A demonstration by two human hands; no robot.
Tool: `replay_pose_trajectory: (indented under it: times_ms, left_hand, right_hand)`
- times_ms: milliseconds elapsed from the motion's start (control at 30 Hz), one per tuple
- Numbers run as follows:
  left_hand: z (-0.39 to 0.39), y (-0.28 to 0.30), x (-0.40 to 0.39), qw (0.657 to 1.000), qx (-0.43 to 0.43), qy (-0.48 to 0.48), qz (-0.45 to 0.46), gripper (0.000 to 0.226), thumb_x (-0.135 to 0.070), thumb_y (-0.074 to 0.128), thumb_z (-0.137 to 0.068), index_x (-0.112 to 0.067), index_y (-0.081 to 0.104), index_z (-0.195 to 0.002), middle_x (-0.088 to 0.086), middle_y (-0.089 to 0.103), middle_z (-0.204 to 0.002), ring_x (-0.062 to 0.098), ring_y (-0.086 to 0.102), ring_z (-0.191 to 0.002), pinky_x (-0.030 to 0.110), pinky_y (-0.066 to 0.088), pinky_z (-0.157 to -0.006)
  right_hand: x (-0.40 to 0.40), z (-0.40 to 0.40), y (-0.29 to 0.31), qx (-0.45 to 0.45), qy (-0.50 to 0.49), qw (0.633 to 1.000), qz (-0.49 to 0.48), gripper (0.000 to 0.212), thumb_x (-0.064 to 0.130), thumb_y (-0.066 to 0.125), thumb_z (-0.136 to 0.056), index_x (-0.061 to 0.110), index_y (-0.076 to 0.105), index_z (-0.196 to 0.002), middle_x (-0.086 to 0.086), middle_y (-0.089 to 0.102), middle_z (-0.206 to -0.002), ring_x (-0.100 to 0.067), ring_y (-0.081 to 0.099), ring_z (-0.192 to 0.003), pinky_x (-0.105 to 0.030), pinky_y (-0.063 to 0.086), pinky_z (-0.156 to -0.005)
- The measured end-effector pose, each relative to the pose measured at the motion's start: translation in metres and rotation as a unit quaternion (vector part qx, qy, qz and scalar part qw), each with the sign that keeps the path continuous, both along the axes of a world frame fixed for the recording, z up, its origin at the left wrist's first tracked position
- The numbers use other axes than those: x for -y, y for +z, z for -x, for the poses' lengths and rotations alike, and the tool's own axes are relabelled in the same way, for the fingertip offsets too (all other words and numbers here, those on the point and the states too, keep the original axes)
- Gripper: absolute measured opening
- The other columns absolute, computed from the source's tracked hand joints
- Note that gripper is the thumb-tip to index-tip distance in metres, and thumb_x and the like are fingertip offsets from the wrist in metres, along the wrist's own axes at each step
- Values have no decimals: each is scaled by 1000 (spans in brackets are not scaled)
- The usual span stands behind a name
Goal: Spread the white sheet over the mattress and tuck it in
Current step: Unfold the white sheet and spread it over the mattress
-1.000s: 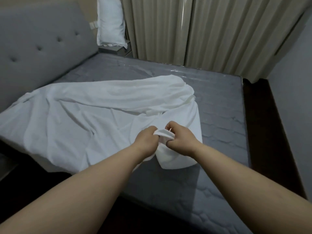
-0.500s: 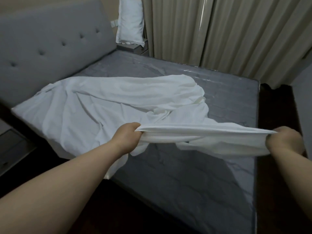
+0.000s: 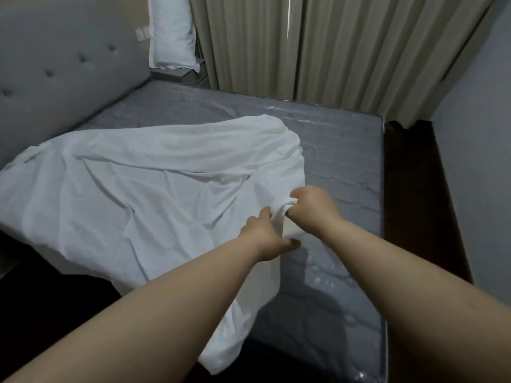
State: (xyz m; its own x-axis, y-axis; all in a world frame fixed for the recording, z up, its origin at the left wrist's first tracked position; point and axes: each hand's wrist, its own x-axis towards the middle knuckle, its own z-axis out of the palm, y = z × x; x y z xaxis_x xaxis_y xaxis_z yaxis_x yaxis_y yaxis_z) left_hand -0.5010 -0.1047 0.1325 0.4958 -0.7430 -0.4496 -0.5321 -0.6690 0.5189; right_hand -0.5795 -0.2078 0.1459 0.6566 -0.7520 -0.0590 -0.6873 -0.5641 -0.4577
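White sheet (image 3: 132,189): bunched across the headboard-side half of the mattress (image 3: 345,167), one fold trailing over the near edge toward the floor. Half a second back, stretched taut between two hands set well apart; now gathered again, hands drawn close together near the mattress middle. Right hand (image 3: 312,208) curled tight round a wad of cloth. Left hand (image 3: 265,236) just beside it, fingers pinching the same fold lower down. Probably hunting along the hem for a corner rather than spreading yet; most of the job still ahead, nothing tucked.

Mattress grey, quilted, wrapped in glossy plastic, bare on the curtain side and the foot end. Tufted grey headboard (image 3: 63,70) to the left of the mattress. White pillow (image 3: 172,34) propped upright beyond the headboard's far end. Beige curtains (image 3: 331,48) behind the mattress, dark floor (image 3: 414,194) along its right side.
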Motion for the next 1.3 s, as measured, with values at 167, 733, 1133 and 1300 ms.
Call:
replay_pose_trajectory:
  times_ms: [167, 733, 1133, 1300]
  left_hand:
    - [4, -3, 1, 998, -2, 57, 35, 21, -11, 33, -95, -8, 48, -109, 13, 53, -108, 31, 52, -96, 32, 39, -74]
    - [199, 4, -49, 965, 33, -259, 26, 20, -29, 50, -95, -14, 63, -93, 5, 60, -84, 24, 52, -83, 29, 38, -69]
    - [291, -67, -143, 968, 3, -224, -117, 27, -24, 50, -95, -7, 65, -109, 13, 65, -114, 29, 59, -109, 28, 44, -83]
    - [315, -95, -161, 911, 35, -260, -318, 36, -19, 55, -92, -9, 60, -126, 9, 59, -130, 21, 58, -108, 24, 47, -78]
  right_hand:
    - [18, 45, -26, -124, 46, 990, 52, 11, 25, 63, -84, 16, 61, -90, -4, 62, -89, -28, 57, -83, -31, 42, -64]
    - [-12, 402, -18, -187, -428, 874, 134, 29, 12, 47, -88, 10, 71, -104, -24, 63, -110, -44, 62, -98, -44, 50, -85]
    - [-136, 489, -99, -351, -351, 861, -114, 28, 11, 47, -92, 9, 61, -116, -11, 60, -117, -27, 60, -105, -31, 47, -79]
    - [-145, 505, -137, -415, -124, 855, -286, 36, 19, 58, -90, 6, 60, -124, -9, 59, -129, -24, 56, -118, -26, 45, -91]
